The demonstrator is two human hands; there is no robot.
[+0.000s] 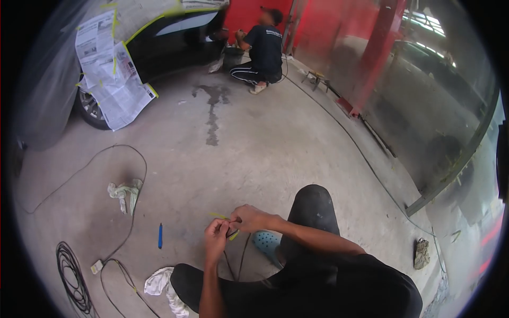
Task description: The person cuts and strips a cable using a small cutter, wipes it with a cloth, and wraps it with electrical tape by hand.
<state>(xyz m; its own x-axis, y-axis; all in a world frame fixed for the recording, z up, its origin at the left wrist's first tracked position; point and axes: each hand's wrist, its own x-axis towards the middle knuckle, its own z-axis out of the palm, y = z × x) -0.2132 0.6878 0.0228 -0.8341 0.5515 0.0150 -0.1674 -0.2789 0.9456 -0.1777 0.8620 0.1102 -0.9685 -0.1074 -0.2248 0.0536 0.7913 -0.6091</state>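
Observation:
My left hand and my right hand meet in front of my knees, fingers pinched together. Between them runs a thin black cable, its two strands hanging toward the floor by my foot. Strips of yellow tape show at the fingers, and whether they are stuck to the cable I cannot tell. On the floor left of my hands lies a blue cutter knife. My foot wears a light blue clog.
A coiled black cable and a power socket lie at the lower left. Nearby are a crumpled cloth and white cloth. A co-worker squats by the masked black car. A hose runs along the right.

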